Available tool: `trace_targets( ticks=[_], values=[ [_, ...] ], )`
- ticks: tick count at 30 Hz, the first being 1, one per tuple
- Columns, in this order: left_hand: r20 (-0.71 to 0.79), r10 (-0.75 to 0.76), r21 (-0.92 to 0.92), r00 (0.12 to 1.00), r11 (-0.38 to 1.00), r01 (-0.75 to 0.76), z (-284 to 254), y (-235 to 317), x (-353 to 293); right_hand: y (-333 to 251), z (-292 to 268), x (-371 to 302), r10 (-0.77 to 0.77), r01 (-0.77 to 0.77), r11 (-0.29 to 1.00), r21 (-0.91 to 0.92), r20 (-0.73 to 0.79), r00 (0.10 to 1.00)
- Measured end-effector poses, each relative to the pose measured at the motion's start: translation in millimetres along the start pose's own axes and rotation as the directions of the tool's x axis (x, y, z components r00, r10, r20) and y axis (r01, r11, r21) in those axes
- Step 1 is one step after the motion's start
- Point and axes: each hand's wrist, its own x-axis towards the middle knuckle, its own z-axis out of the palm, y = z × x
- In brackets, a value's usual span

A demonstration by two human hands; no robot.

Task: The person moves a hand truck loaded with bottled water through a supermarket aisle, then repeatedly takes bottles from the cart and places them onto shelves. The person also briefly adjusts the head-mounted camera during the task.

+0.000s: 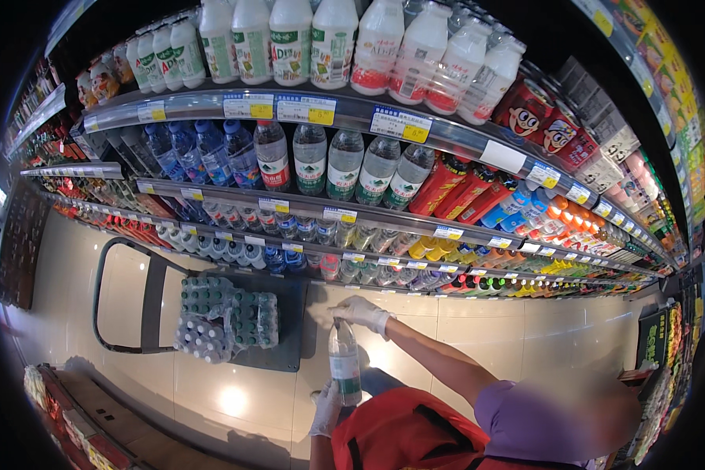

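A clear plastic water bottle (343, 352) with a white and green label stands nearly upright between my hands, above the tiled floor. My right hand (360, 313), in a white glove, closes its fingers at the bottle's cap and neck. Around the lower part of the bottle, my left hand (328, 409) is closed, also gloved; some of its fingers are hidden behind the bottle. My red vest (407, 427) and purple sleeve (501, 411) show at the lower right.
A flat cart (286, 325) with a dark handle (98, 298) carries shrink-wrapped bottle packs (254, 317). Beyond it, long shelves hold several rows of drinks, including similar water bottles (345, 164) and white milk-drink bottles (333, 43). Boxed goods (74, 431) line the lower left.
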Motion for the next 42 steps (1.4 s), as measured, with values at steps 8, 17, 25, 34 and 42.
trace_targets(
  ticks=[8,17,25,34,42],
  values=[
    [0.136,0.117,0.229,0.984,0.962,-0.146,6.3,12.7,-34.2,-11.1,39.2,-39.5,-0.197,0.202,0.94,-0.275,0.046,0.979],
    [0.119,0.183,0.24,0.976,0.949,-0.207,6.7,21.5,-61.8,4.6,61.8,-53.3,-0.128,0.115,0.941,-0.319,-0.019,0.992],
    [0.13,0.132,0.408,0.983,0.896,-0.174,3.7,15.5,-55.9,18.6,56.2,-66.7,-0.059,0.044,0.964,-0.262,-0.052,0.997],
    [0.083,0.128,0.512,0.988,0.846,-0.152,11.6,19.6,-45.8,20.5,44.5,-90.5,-0.28,0.277,0.932,-0.234,0.021,0.96],
    [0.181,0.494,0.378,0.85,0.763,-0.524,52.7,65.6,-42.2,11.2,63.5,-113.7,-0.618,0.613,0.671,-0.416,0.142,0.773]
  ],
)
